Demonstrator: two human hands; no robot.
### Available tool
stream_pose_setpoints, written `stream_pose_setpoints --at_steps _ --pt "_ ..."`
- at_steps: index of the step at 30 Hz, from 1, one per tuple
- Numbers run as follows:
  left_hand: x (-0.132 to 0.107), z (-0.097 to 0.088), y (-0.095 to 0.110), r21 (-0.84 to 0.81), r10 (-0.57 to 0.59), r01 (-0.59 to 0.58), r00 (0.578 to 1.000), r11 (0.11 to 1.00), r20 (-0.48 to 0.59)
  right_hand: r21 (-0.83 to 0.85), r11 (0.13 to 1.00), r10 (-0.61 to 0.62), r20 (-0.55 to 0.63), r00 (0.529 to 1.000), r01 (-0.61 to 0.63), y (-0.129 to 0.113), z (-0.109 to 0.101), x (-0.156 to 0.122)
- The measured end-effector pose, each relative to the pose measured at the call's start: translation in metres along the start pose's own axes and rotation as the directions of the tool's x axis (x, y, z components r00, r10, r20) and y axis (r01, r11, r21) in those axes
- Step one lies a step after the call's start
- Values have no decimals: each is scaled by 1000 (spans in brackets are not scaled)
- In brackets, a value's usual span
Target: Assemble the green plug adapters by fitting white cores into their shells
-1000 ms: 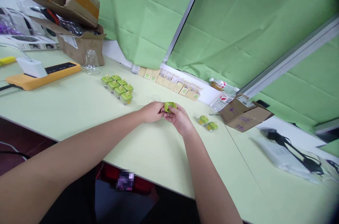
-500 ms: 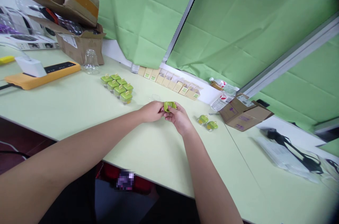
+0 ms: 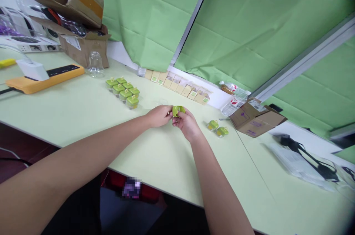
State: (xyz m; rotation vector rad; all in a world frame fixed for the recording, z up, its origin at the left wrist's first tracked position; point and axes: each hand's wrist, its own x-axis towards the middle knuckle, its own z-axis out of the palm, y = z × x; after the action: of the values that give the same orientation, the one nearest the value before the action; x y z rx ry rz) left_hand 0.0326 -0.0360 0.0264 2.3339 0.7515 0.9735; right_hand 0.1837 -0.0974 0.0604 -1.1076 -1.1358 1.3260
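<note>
A small green lid (image 3: 179, 109), its hollow side facing me, is held above the table between both hands. My right hand (image 3: 188, 125) is closed around its right side, with the thumb against the inside. At the left edge, the fingers of my left hand (image 3: 160, 116) are pinched together; the fingertips are partly hidden. Behind my left hand, a clear plastic cup (image 3: 162, 102) rests on the table, hard to make out. Several small clear containers with green lids (image 3: 125, 93) are grouped to the left. Two more lidded containers (image 3: 217, 128) sit right of my right hand.
Several small cardboard boxes (image 3: 177, 85) line the back edge. An orange power strip (image 3: 59, 73), a clear plastic jar (image 3: 95, 65) and large cardboard boxes (image 3: 85, 48) are at the left. To the right are bottles (image 3: 234, 105), another cardboard box (image 3: 255, 118) and a black strap (image 3: 307, 157).
The green lid has turned slightly in my fingers and shifted a little to the right. Both hands stay in nearly the same place, and the containers have not moved.
</note>
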Motion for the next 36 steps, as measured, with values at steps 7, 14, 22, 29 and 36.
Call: stream_pose_setpoints --at_steps 7,14,22,29,36 --pt "0 0 -1 6 -6 6 1000 1000 2 20 1000 7 -2 1000 -7 0 -1 0" --pt "0 -1 -1 -7 -6 6 1000 1000 21 5 1000 -12 -4 1000 12 -2 2 -2" --pt "0 -4 1 17 -3 2 1000 1000 17 -4 1000 4 32 999 -3 -4 0 -3" --pt "1 -4 -1 80 -38 34 997 996 59 6 1000 21 26 999 -21 -2 -3 0" --pt "-2 -6 8 47 -4 4 1000 999 -7 -27 999 -26 -135 991 22 -5 -3 0"
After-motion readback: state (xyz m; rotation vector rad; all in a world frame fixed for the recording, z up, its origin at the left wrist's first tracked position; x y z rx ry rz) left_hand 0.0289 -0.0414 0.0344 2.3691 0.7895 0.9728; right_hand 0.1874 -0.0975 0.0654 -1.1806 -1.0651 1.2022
